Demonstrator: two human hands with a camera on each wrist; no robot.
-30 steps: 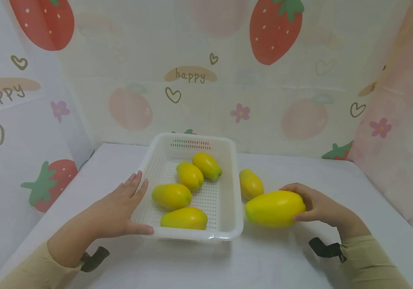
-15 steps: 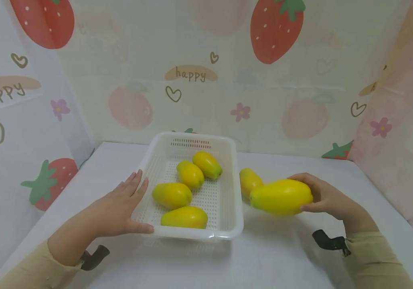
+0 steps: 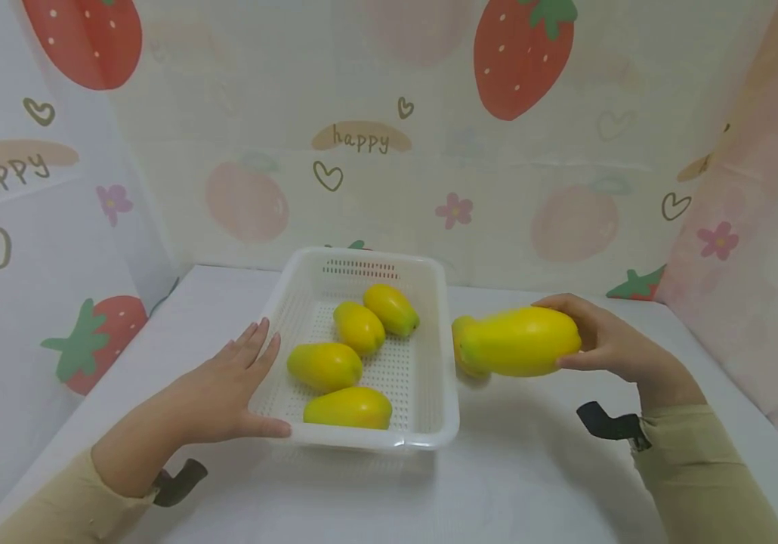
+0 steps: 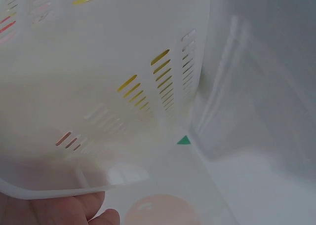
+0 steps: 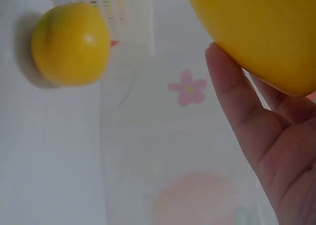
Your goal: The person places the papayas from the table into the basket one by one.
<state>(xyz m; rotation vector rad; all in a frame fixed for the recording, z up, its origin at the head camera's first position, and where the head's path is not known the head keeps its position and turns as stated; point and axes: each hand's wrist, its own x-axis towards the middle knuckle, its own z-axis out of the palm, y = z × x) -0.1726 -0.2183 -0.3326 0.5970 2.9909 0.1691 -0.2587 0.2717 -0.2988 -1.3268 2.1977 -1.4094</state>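
My right hand (image 3: 603,340) grips a large yellow papaya (image 3: 521,341) by its right end, fingers behind and thumb in front. Its greenish tip points left, toward the basket. The right wrist view shows this papaya (image 5: 266,32) held off the table. A smaller papaya (image 3: 465,363) rests on the table beside the basket, partly hidden behind the held one. My left hand (image 3: 205,400) lies along the left side of the white plastic basket (image 3: 452,378), fingers extended and thumb on the near rim. In the left wrist view, fingertips (image 4: 74,207) touch the basket's edge.
Inside the basket lie several yellow papayas, among them one at the near end (image 3: 348,408) and one toward the back (image 3: 390,310). A white tabletop (image 3: 511,483) spreads beneath. Strawberry-printed cloth (image 3: 430,151) stands behind and at both sides.
My right hand has raised the large papaya, shifting right at first, then back left, so it now overlaps the smaller papaya in view. The left hand and basket stay put.
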